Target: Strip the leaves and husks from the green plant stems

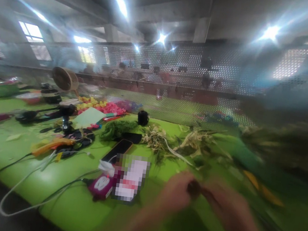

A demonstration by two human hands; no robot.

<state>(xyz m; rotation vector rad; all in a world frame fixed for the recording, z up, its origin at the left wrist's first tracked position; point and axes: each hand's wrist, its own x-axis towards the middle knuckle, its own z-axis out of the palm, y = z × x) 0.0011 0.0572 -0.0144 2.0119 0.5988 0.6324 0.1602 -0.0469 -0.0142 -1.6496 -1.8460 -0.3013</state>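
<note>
The left hand [178, 190] and right hand [224, 204] are close together over the table [79, 211], a dark thing [194, 188] between them, though blur means I cannot tell whether either pinches it, with dried stems [197, 141] beyond and a purple pack [101, 188] to the left.

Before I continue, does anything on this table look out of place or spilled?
Yes. At lower left, the white cable loops out over the front edge of the green table, where it could snag. Beyond the left hand, dried plant scraps lie loose in a tangle, which looks untidy. No liquid spill is visible.
</note>
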